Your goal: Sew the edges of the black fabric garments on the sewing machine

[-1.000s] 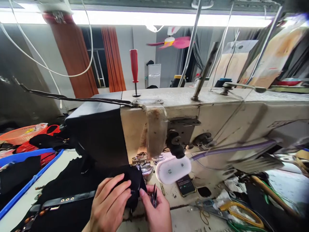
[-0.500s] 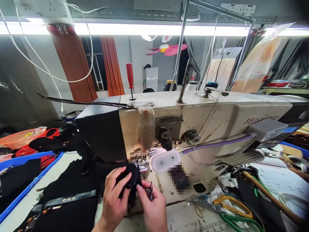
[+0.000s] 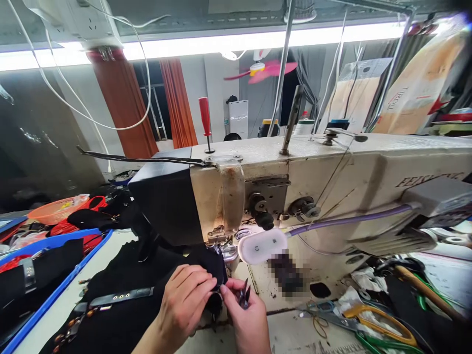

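Lower centre: left hand (image 3: 187, 299), fingers curled, grips black cloth (image 3: 206, 260); right hand (image 3: 246, 310), pinching its edge with snips (image 3: 246, 293) palmed, could nick it if they tip.

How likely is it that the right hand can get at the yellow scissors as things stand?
Probably yes: nothing tall seems to stand between the right hand and the yellow scissors. However, that hand holds snips beside the black cloth, so it may need freeing first.
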Tool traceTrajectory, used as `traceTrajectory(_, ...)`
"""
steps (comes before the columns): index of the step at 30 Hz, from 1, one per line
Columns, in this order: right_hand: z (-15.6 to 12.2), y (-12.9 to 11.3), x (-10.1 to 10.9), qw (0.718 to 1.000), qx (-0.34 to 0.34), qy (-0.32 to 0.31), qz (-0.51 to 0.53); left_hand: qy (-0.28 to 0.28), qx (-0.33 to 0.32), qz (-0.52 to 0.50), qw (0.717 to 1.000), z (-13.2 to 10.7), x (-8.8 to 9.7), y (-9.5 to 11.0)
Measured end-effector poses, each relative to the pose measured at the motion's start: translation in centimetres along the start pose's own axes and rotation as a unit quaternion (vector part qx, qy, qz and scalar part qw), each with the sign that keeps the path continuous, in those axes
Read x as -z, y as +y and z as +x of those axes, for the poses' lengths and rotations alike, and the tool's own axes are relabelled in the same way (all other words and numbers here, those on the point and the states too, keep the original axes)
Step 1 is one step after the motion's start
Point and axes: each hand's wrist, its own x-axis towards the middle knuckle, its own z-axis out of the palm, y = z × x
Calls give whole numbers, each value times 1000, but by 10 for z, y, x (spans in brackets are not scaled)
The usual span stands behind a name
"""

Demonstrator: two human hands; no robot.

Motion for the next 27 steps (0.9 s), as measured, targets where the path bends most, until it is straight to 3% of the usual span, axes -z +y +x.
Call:
traceTrajectory(7, -5, 6, -6, 998, 48, 44, -18, -5, 22, -42, 999, -3, -1, -2)
traceTrajectory(27, -1, 4, -6, 999, 38, -3, -24, -12, 6, -54, 998, -1, 1, -4)
